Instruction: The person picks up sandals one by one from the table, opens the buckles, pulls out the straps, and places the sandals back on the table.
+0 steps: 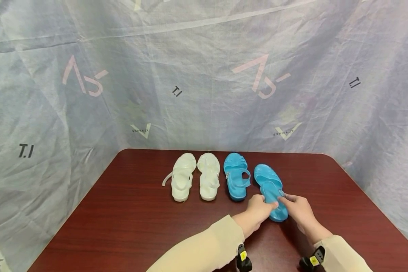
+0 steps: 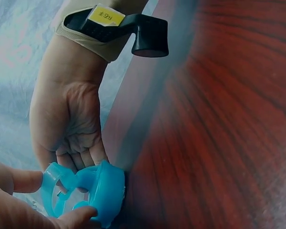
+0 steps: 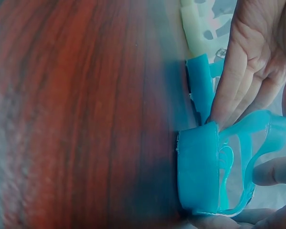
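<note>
Four jelly sandals lie in a row on the table. Both hands are at the rightmost one, a blue sandal [image 1: 266, 174] whose toe points away and whose heel is nearest me. My left hand [image 1: 257, 211] holds it from the left, thumb over the heel part. From the other side my right hand [image 1: 300, 212] grips the edge and strap. In the right wrist view, right-hand fingers [image 3: 272, 171] reach the loose ankle strap [image 3: 269, 136]. The heel [image 3: 199, 169] rests close over the tabletop. Left of it lies the other blue sandal [image 1: 236, 174].
Two white sandals, the outer one [image 1: 183, 175] with its strap sticking out and the inner one [image 1: 209, 176], lie left of the blue pair. The dark red wooden table [image 1: 122, 226] ends at a printed cloth [image 1: 204, 94] hanging behind and along the sides.
</note>
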The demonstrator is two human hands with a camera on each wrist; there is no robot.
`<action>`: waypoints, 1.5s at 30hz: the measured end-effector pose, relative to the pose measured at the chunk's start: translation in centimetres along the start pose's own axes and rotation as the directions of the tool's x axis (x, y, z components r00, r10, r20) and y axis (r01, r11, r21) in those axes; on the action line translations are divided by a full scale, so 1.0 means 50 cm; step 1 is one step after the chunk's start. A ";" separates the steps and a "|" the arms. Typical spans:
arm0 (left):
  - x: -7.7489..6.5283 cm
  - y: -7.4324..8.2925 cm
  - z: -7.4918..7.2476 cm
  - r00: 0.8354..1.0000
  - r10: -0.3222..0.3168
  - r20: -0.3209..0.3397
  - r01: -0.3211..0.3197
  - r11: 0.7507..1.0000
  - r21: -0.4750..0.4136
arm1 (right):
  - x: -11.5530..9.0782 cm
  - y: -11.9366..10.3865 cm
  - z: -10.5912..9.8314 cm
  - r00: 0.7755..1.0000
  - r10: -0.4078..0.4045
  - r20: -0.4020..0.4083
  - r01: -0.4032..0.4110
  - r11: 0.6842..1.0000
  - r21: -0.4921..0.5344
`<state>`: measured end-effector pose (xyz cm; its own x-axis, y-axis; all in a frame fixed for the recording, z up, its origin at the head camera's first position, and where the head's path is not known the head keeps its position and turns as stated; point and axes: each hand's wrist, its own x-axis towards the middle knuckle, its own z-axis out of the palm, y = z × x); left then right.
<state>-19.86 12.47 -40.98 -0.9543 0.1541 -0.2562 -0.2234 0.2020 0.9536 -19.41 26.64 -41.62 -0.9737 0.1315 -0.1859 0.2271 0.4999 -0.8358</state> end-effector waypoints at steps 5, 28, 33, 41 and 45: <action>-0.007 0.000 -0.002 1.000 -0.013 0.015 0.013 1.000 -0.006 | -0.003 0.004 0.002 1.000 -0.005 -0.005 0.005 1.000 0.000; -0.034 -0.021 0.001 0.999 0.000 0.044 -0.003 0.997 0.076 | -0.035 0.013 0.001 0.998 0.057 -0.007 -0.056 0.998 0.031; -0.043 -0.018 0.000 0.999 0.001 0.054 -0.004 0.999 0.048 | -0.041 0.014 -0.002 0.998 0.054 -0.018 -0.053 0.998 0.020; -0.059 -0.015 -0.003 0.998 -0.024 0.066 0.024 1.000 0.001 | -0.046 0.018 -0.005 0.997 0.071 -0.004 -0.071 0.997 0.011; -0.065 -0.013 -0.005 0.997 -0.030 0.078 0.031 0.999 -0.013 | -0.051 0.019 -0.006 0.997 0.073 0.000 -0.073 0.997 -0.002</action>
<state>-16.64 11.58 -40.71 -0.9288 0.2231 -0.2960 -0.2553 0.1941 0.9472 -16.72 27.02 -41.79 -0.9546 0.1679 -0.2461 0.2974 0.4904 -0.8192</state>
